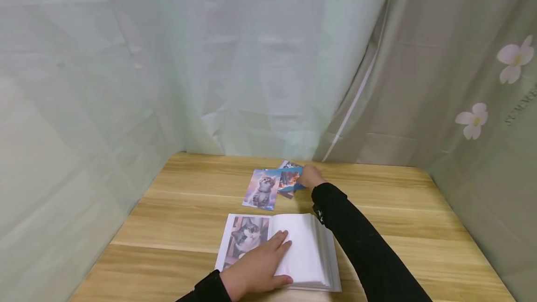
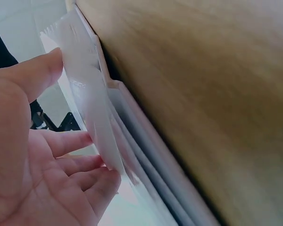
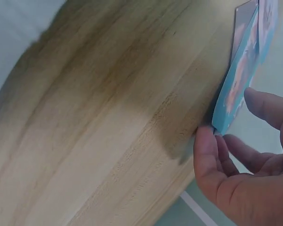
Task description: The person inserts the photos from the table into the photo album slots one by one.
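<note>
An open photo album (image 1: pixel 299 241) lies near the front of the table, a grey-and-white cat picture (image 1: pixel 245 234) in its left page and a blank white sleeve on the right. Across its middle rests my left hand (image 1: pixel 258 267), fingers spread and touching the right page; the left wrist view shows the loose clear sleeves (image 2: pixel 85 89) under the fingertips. Farther back, my right hand (image 1: pixel 311 177) pinches the right end of a blue-edged picture card (image 1: pixel 289 179) with an orange animal on it. Thumb and fingers meet its corner in the right wrist view.
A kitten card (image 1: pixel 263 190) lies left of the blue-edged one and overlaps it. Another card (image 1: pixel 287 195) shows partly beneath. Wood-grain tabletop (image 1: pixel 390 209) surrounds everything. Pale curtains (image 1: pixel 268 59) hang along the table's back and sides.
</note>
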Demonstrator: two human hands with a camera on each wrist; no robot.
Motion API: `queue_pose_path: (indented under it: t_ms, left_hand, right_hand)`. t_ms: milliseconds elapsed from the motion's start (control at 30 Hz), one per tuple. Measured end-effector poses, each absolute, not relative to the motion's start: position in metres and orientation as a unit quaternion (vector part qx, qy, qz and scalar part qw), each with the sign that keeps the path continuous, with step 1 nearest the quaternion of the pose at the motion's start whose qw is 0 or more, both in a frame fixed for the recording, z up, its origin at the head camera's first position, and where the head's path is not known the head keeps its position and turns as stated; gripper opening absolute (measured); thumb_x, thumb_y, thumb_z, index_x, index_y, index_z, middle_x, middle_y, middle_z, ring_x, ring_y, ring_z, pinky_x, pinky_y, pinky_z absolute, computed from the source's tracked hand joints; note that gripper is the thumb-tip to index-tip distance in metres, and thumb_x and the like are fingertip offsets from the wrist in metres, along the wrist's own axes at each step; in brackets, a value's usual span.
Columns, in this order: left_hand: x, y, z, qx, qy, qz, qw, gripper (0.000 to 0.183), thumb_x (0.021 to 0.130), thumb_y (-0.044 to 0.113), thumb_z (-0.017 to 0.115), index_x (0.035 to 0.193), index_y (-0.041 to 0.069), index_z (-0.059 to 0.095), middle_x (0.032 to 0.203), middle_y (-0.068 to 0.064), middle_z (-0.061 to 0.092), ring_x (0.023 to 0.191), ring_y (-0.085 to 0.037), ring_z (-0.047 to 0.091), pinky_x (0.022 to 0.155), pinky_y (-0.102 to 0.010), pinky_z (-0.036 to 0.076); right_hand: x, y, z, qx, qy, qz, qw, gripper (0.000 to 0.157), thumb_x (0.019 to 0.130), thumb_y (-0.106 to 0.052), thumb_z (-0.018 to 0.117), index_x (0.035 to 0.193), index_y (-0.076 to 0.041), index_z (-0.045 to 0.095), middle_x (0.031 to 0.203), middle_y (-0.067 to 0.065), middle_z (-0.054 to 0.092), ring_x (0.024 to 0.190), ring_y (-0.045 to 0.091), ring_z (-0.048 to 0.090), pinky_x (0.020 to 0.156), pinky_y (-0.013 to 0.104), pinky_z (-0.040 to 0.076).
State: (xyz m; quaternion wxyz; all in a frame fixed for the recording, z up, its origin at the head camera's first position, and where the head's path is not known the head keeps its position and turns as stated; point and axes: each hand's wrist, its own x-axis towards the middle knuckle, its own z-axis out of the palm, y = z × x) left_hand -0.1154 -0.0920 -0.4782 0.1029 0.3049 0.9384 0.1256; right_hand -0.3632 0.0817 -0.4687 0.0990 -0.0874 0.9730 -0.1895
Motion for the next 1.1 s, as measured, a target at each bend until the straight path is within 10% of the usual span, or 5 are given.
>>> queue_pose_path:
  t_ms: [367, 467, 633, 867, 1100]
  left_hand:
    - [-0.111, -0.086, -0.478, 0.319, 0.941, 0.091, 0.069, 0.081, 0.092, 0.061, 0.06, 0.15, 0.005, 0.045, 0.161, -0.014, 0.031, 0.147, -0.025, 0.032, 0.112, -0.034, 0.038]
    - [-0.111, -0.085, -0.478, 0.317, 0.941, 0.093, 0.066, 0.082, 0.092, 0.06, 0.061, 0.15, 0.005, 0.045, 0.161, -0.014, 0.03, 0.147, -0.026, 0.031, 0.113, -0.035, 0.038]
    - [-0.111, -0.085, -0.477, 0.32, 0.941, 0.093, 0.059, 0.082, 0.091, 0.059, 0.062, 0.149, 0.004, 0.045, 0.16, -0.015, 0.033, 0.147, -0.028, 0.032, 0.113, -0.035, 0.038]
    - [-0.11, -0.085, -0.477, 0.324, 0.94, 0.095, 0.055, 0.082, 0.09, 0.058, 0.065, 0.147, 0.002, 0.047, 0.158, -0.017, 0.035, 0.146, -0.03, 0.034, 0.112, -0.035, 0.039]
    - [-0.108, -0.085, -0.477, 0.317, 0.941, 0.109, 0.053, 0.082, 0.089, 0.055, 0.068, 0.146, 0.001, 0.048, 0.158, -0.019, 0.034, 0.146, -0.03, 0.033, 0.114, -0.035, 0.037]
  right_hand:
    - [-0.365, 0.094, -0.482, -0.076, 0.965, -0.241, 0.074, 0.024, 0.085, -0.007, 0.075, 0.102, 0.008, 0.071, 0.105, 0.021, 0.07, 0.073, 0.023, 0.052, 0.065, 0.032, 0.043]
    - [-0.367, 0.096, -0.482, -0.073, 0.957, -0.273, 0.07, 0.006, 0.085, -0.001, 0.069, 0.083, 0.004, 0.069, 0.084, 0.013, 0.065, 0.066, 0.021, 0.046, 0.06, 0.03, 0.039]
    - [-0.37, 0.1, -0.478, -0.043, 0.923, -0.371, 0.09, 0.039, 0.083, 0.007, 0.059, 0.056, -0.011, 0.036, 0.058, -0.001, 0.027, 0.053, 0.016, 0.029, 0.051, 0.028, 0.029]
    - [-0.362, 0.106, -0.473, 0.019, 0.848, -0.524, 0.074, 0.005, 0.087, 0.002, 0.06, 0.086, 0.004, 0.056, 0.085, 0.008, 0.05, 0.071, 0.019, 0.05, 0.061, 0.032, 0.05]
    - [-0.354, 0.117, -0.462, 0.021, 0.84, -0.542, 0.013, 0.011, 0.094, -0.003, 0.06, 0.101, 0.005, 0.061, 0.098, 0.014, 0.056, 0.085, 0.024, 0.054, 0.073, 0.039, 0.053]
